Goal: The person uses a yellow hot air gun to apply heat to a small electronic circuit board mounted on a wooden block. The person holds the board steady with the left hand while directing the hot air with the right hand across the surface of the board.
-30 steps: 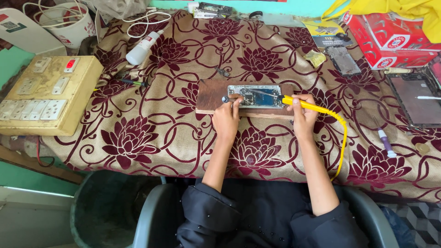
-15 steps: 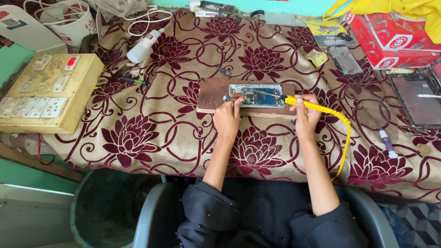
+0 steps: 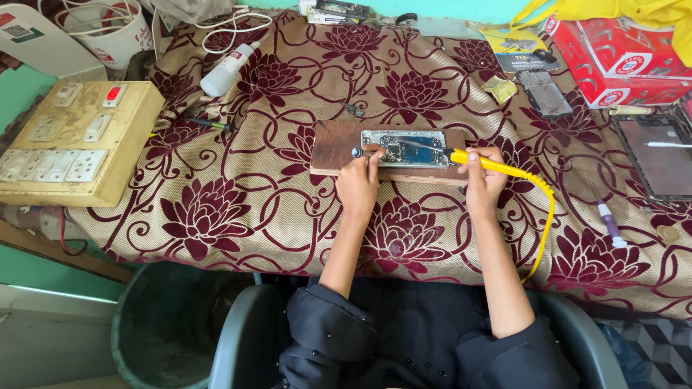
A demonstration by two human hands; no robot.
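An opened phone (image 3: 405,148) with bare circuitry lies on a brown wooden board (image 3: 333,148) on the flowered cloth. My left hand (image 3: 358,184) rests at the phone's near left corner and pinches a thin dark tool against it. My right hand (image 3: 485,180) grips a yellow soldering iron (image 3: 481,162), whose metal tip reaches left over the phone's board. Its yellow cord (image 3: 546,216) loops down to the right of my forearm.
A yellow switch box (image 3: 76,141) sits at the left edge. A white bottle (image 3: 227,69) lies at the back left. A red carton (image 3: 623,61), another phone part (image 3: 542,92), a dark tablet frame (image 3: 656,155) and a purple screwdriver (image 3: 609,223) lie right. A bin (image 3: 162,328) stands below.
Both hands stay at the phone; the soldering iron's tip has shifted slightly over the circuit board.
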